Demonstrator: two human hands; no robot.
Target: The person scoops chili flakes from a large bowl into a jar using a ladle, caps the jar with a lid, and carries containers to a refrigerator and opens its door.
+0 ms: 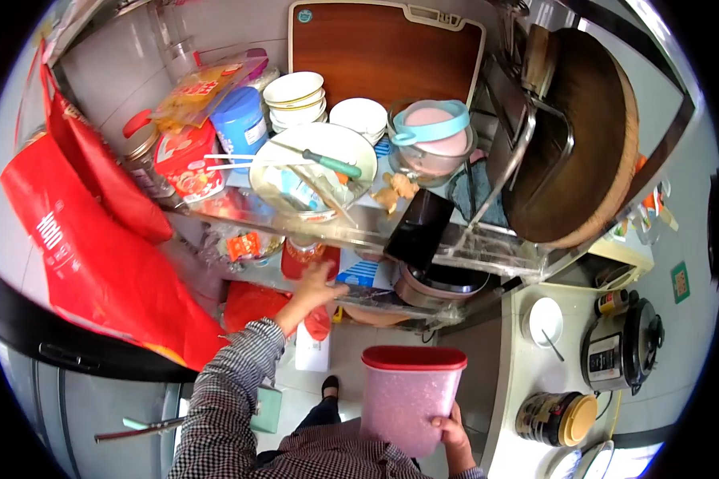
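Note:
My left hand [313, 289] reaches toward the lower shelf with its fingers apart, holding nothing. Just beyond its fingertips stands a jar with a red wrapping [303, 257]. My right hand [450, 431] is wrapped round the lower right side of a pink translucent container [403, 399], which has a red lid [414, 358] on it. The container is upright in front of my body. Above my left hand, a large bowl [264, 180] on the upper shelf holds a green-handled knife [331, 163] and packets. A black phone-like object [420, 230] leans at the shelf edge.
A red bag [96, 239] hangs at the left. The upper shelf carries stacked bowls [295, 92], a blue tub [240, 120] and a wooden board [375, 56]. A large wok [591, 136] stands at the right. The right counter [515, 351] bears a cooker [615, 355] and a jar [547, 418].

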